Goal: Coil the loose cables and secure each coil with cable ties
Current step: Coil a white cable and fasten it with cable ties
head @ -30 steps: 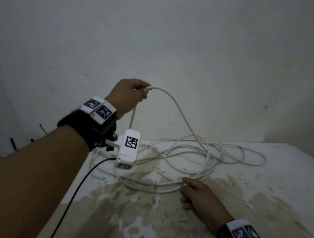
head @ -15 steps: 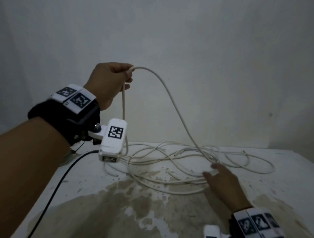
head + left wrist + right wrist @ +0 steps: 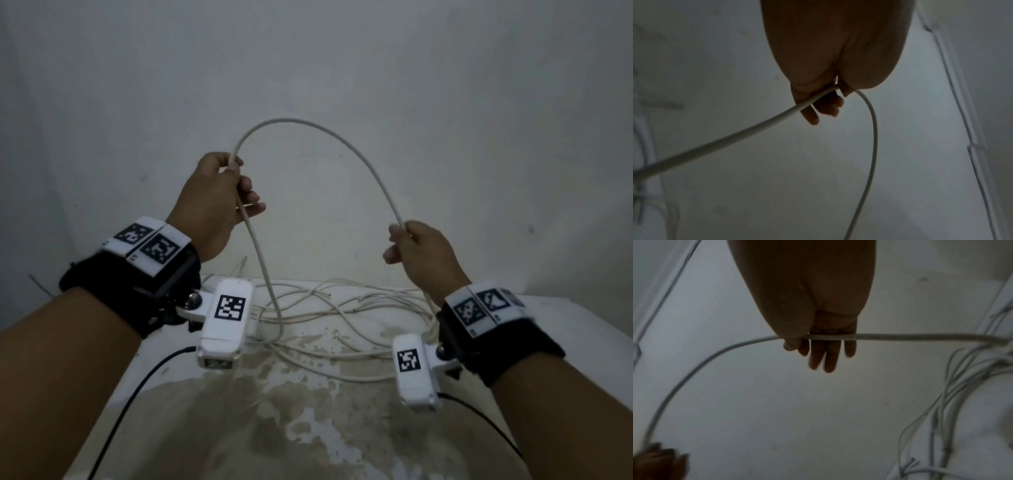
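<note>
A plain pale wall point(image 3: 308, 61) rises directly behind the bench point(image 3: 565, 329), meeting its far edge; faint marks and a dark speck show on the wall to the right of the bench's middle. The bench top is white, with a broad brownish stain point(image 3: 260, 428) spreading over its near half, where the coating looks worn and flaked. A loose tangle of white cable point(image 3: 329, 308) lies on the bench beyond the stain, its loops overlapping along the far edge. From this tangle one strand rises off the bench, passes through the left hand point(image 3: 212, 205), arches high above the bench, and descends to the right hand point(image 3: 421, 253). The left hand, held above the bench's left part, is closed around the strand, thumb and curled fingers pinching it; the left wrist view shows the cable point(image 3: 735, 136) leaving the fist on both sides. The right hand, above the bench's right part and lower than the left, grips the same strand between thumb and fingers, which the right wrist view shows with the cable point(image 3: 920, 337) crossing the fingers point(image 3: 826, 356). Each wrist carries a black strap with white coded markers and a small white camera point(image 3: 226, 329); thin black leads point(image 3: 137, 394) trail from these over the bench's near side.
</note>
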A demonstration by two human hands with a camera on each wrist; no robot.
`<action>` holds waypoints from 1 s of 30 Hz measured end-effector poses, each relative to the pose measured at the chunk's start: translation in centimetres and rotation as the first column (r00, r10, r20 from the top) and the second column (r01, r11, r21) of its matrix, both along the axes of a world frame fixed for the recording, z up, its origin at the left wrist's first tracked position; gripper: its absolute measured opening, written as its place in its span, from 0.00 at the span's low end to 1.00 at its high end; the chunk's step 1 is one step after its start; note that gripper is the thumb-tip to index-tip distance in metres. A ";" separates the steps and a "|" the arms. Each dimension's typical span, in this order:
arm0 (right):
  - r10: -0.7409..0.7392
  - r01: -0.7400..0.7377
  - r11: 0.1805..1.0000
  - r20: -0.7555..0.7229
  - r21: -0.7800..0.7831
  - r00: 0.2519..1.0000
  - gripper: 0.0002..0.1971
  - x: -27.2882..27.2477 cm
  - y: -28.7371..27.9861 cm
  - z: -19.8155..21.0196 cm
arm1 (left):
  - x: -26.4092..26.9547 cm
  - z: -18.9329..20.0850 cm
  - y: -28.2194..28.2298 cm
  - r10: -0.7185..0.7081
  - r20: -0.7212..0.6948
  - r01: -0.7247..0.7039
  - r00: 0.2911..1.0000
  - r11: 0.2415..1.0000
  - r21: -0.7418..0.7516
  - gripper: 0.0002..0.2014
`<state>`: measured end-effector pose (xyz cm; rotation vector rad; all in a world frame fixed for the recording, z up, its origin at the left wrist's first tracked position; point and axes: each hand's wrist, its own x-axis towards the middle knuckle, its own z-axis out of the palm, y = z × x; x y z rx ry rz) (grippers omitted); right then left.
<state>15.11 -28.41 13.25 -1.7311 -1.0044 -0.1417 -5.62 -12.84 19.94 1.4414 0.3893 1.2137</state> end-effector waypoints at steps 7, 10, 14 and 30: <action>0.313 -0.319 0.941 -0.070 -0.115 0.947 0.14 -6.9 1.4 2.1 | 0.3 0.5 -0.4 -0.160 0.437 0.321 0.885 0.890 -0.323 0.12; 0.411 -0.432 0.854 -0.133 -0.289 0.902 0.17 -8.7 1.8 0.5 | -0.1 1.8 -0.9 -0.186 0.513 0.396 0.838 0.855 -0.336 0.12; 0.367 -0.384 0.885 -0.112 -0.263 0.923 0.16 -9.3 1.9 0.7 | -0.8 2.4 -2.1 -0.195 0.491 0.375 0.849 0.877 -0.299 0.09; 0.192 -0.209 0.978 -0.310 -0.022 0.931 0.24 -6.2 -2.1 6.7 | -1.9 -4.6 -8.6 -0.153 -0.415 0.259 0.897 0.942 0.213 0.09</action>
